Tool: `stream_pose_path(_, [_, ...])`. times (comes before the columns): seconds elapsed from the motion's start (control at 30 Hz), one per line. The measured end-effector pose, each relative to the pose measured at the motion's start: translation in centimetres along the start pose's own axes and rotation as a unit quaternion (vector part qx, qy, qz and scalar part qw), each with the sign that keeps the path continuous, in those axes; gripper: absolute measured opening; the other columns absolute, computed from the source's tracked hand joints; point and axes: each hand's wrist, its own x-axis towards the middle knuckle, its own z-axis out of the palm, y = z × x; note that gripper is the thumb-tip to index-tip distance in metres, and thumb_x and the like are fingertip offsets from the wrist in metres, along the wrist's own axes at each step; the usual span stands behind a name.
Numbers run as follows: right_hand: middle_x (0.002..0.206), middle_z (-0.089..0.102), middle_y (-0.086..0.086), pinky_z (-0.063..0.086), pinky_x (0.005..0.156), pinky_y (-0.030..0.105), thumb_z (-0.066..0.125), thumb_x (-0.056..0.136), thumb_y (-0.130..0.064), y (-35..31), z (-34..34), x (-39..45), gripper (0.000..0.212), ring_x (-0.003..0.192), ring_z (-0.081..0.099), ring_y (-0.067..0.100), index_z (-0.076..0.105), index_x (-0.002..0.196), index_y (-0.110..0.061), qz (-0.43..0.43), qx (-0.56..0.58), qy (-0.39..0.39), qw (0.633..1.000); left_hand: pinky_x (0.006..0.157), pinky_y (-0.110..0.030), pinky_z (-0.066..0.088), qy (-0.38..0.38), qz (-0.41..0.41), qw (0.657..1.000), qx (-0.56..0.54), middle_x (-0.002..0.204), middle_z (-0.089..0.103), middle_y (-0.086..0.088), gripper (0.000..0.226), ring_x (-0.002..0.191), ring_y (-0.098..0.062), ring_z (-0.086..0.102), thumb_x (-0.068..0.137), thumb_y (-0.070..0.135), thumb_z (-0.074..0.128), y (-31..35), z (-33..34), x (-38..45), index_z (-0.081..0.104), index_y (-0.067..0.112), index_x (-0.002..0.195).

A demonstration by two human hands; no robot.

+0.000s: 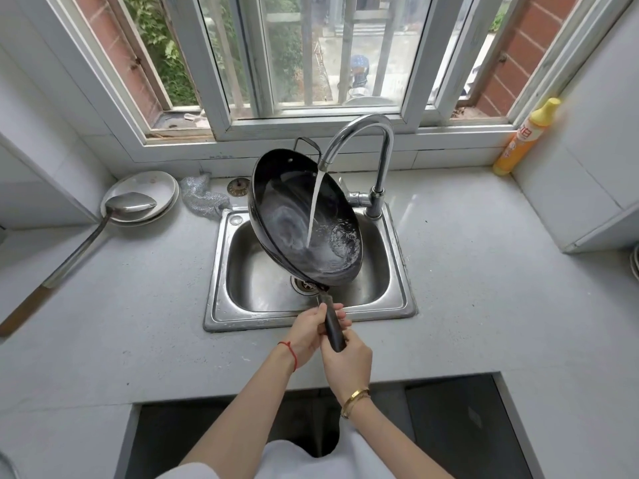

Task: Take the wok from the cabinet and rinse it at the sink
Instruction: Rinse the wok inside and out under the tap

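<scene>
A: Black round steel wok point(301, 219) w/ long dark handle is held tilted over the stainless-steel sink point(397, 299), bowl facing the camera, rim leaning toward the window side. A small loop handle is seen at its far edge.

B: Hands?

A: Both are clamped on the handle. Left hand point(307, 331) is wrapped round it nearer the bowl, right hand point(347, 361) is closed on the handle's end, just behind the left. Nothing else is held.

B: Water?

A: Chrome gooseneck tap point(371, 140) is running; a stream is dropped into the bowl and a pool w/ bubbles is gathered at the low right side. Swirl marks are seen on the wet inner surface.

B: So progress?

A: Fetching from the cabinet is judged done, since the wok is already at the sink. Rinse is judged under way, approx. mid-step. Left to do, prob.: water to be swirled round, tipped out, tap to be shut off. Whether the outside has been wetted can't be told.

B: Anything nearby?

A: On the grey counter point(484, 271), left of the sink: stacked white plates point(148, 184) w/ a long metal ladle point(114, 209) laid across them, and a steel wool scrubber point(204, 197) at the sink's back-left corner. A yellow detergent bottle point(525, 136) is stood at the far right by the wall.
</scene>
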Motion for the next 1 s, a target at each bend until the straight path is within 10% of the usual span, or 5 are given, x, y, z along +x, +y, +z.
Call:
stream_pose_path(0.37, [0.071, 0.062, -0.001, 0.041, 0.051, 0.009, 0.069, 0.088, -0.027, 0.2, 0.8, -0.2, 0.012, 0.062, 0.057, 0.008, 0.065, 0.088, -0.015, 0.035, 0.009, -0.009, 0.999, 0.087, -0.035, 0.056, -0.018, -0.031, 0.999, 0.029, 0.097, 0.068, -0.014, 0.040, 0.090, -0.023, 0.068, 0.107, 0.023, 0.028, 0.5, -0.8, 0.0, 0.058, -0.001, 0.122])
stream_pose_path(0.53, [0.067, 0.062, 0.004, 0.061, 0.054, 0.035, 0.070, 0.085, -0.022, 0.6, 1.3, 0.2, 0.011, 0.057, 0.063, 0.020, 0.062, 0.082, -0.017, 0.095, 0.067, -0.043, 0.992, 0.088, -0.039, 0.055, -0.011, -0.048, 0.999, 0.020, 0.091, 0.067, -0.010, 0.039, 0.089, -0.025, 0.067, 0.107, 0.022, 0.027, 0.5, -1.0, 0.1, 0.056, 0.000, 0.121])
stream_pose_path(1.0, [0.077, 0.065, 0.011, 0.044, 0.036, 0.021, 0.064, 0.083, -0.015, 1.5, 2.4, -0.3, 0.020, 0.044, 0.056, 0.016, 0.063, 0.103, -0.011, 0.109, 0.023, -0.126, 0.986, 0.081, -0.037, 0.049, -0.003, -0.057, 0.997, -0.052, 0.083, 0.050, -0.010, 0.040, 0.077, -0.023, 0.052, 0.107, 0.020, 0.018, -1.3, -2.6, -0.9, 0.048, -0.004, 0.120])
